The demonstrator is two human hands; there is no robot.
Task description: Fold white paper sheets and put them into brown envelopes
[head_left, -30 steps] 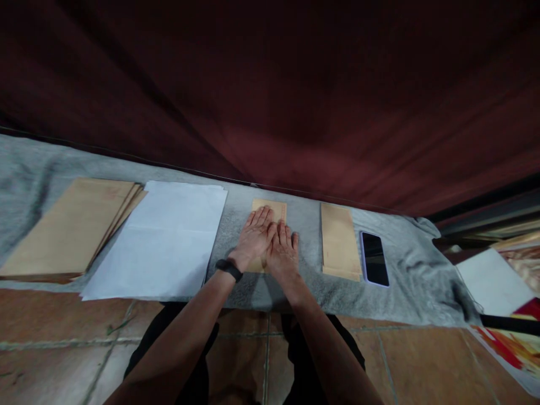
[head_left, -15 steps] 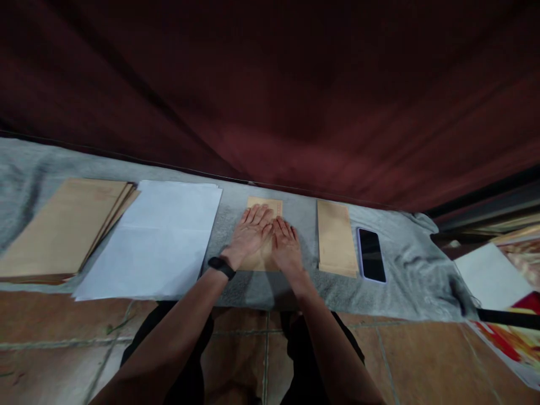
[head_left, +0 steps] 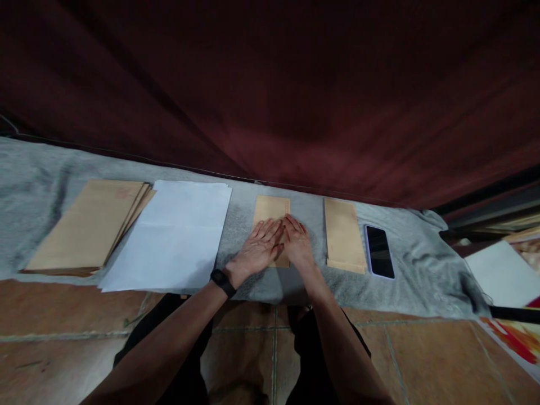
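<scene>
Both palms press down on a brown paper envelope that lies flat on a grey cloth, with red print along its upper right edge. My left hand lies spread over its lower left part, a dark band on the wrist. Beside it, fingers stretched out, my right hand rests on the envelope's right edge. The fingertips of the two hands almost meet. Much of the envelope's lower half is hidden under them. To the right lies a small pile of similar envelopes.
A stack of white paper sheets lies left of my hands, with larger brown envelopes beyond it. On the right is a phone in a lilac case. The grey cloth covers the narrow surface; a dark red curtain hangs behind.
My left hand has slid down along the envelope, towards me, uncovering more of its upper part. My right hand stays flat near the right edge. The whole view has shifted slightly.
</scene>
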